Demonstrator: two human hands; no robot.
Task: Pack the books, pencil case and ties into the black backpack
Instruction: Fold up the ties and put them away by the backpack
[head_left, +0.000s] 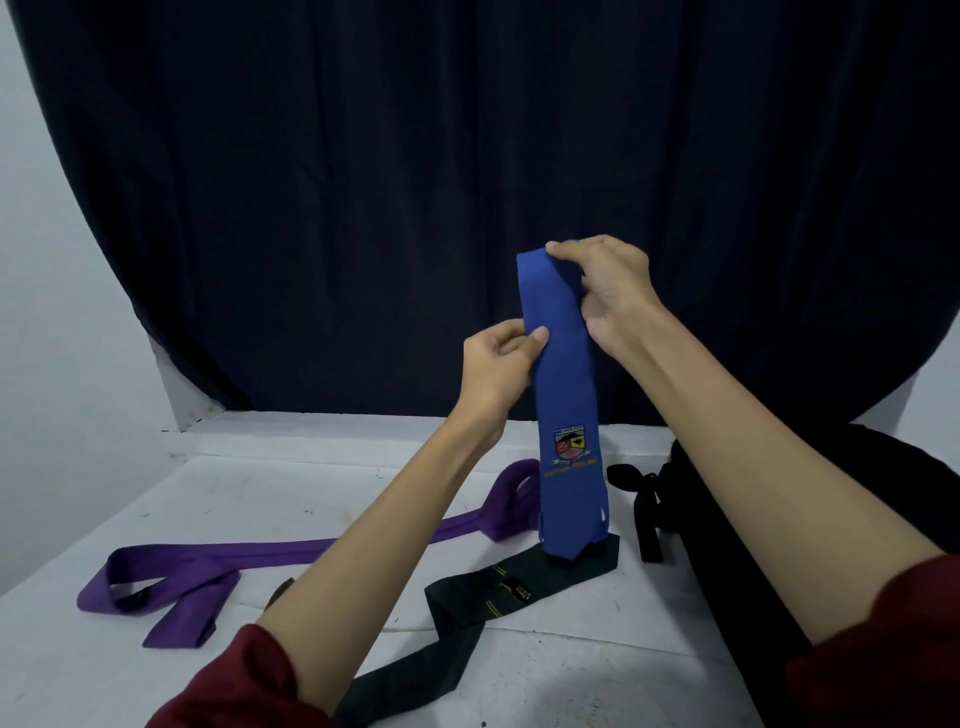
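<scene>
Blue tie (563, 395), folded double and held upright above the white table (270, 483), crest near its lower end, pointed tip hanging just over the dark green tie (467, 618). Right hand (608, 291) at 12 o'clock of the blue tie, thumb and fingers pinching the folded top edge. Left hand (498, 364) at 9 o'clock of it, thumb and fingers clamped on its left edge partway down. Dark red sleeves at both elbows.

Purple tie (218, 558) lying flat at 8 o'clock of the blue one, looped at both ends. Dark green tie running from centre toward 6 o'clock, under the left forearm. Black tie (644, 499) at 3 o'clock, knotted, touching the black backpack (737, 582) at the table's right edge. Navy curtain (467, 156) behind.
</scene>
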